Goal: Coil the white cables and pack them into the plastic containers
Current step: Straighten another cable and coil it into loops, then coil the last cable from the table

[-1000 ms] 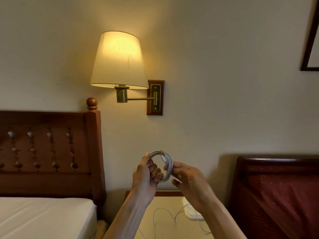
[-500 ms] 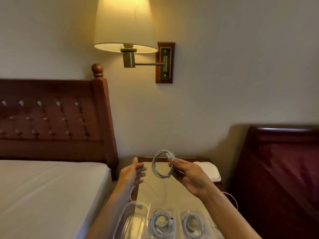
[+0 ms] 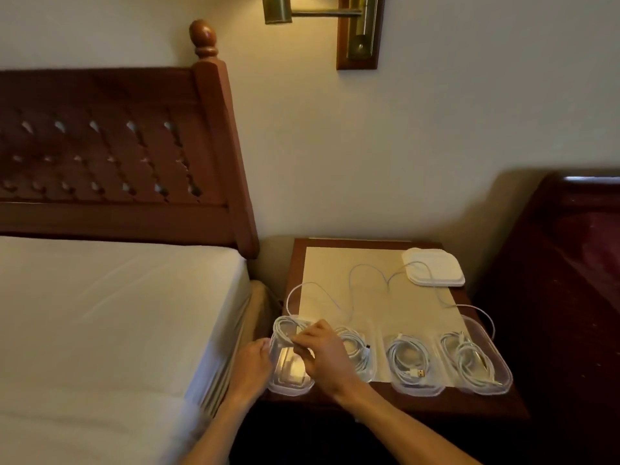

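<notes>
Several clear plastic containers stand in a row along the front of the nightstand (image 3: 419, 402). My right hand (image 3: 323, 352) pinches a coiled white cable (image 3: 285, 327) and holds it over the far end of the leftmost container (image 3: 290, 380). My left hand (image 3: 251, 362) holds that container's left side. The second container (image 3: 360, 355), third container (image 3: 411, 365) and rightmost container (image 3: 474, 360) each hold a coiled white cable. One loose white cable (image 3: 355, 283) snakes uncoiled across the tabletop behind them.
A stack of white lids (image 3: 434, 266) lies at the nightstand's back right. A bed with a white mattress (image 3: 110, 323) and wooden headboard (image 3: 110, 162) stands left. A dark red chair (image 3: 570, 280) is on the right. A brass wall lamp arm (image 3: 335, 15) hangs above.
My view tilted down from the lamp to the nightstand. My right hand brought the coil down from chest height to the leftmost container, and my left hand let go of it and took the container's side.
</notes>
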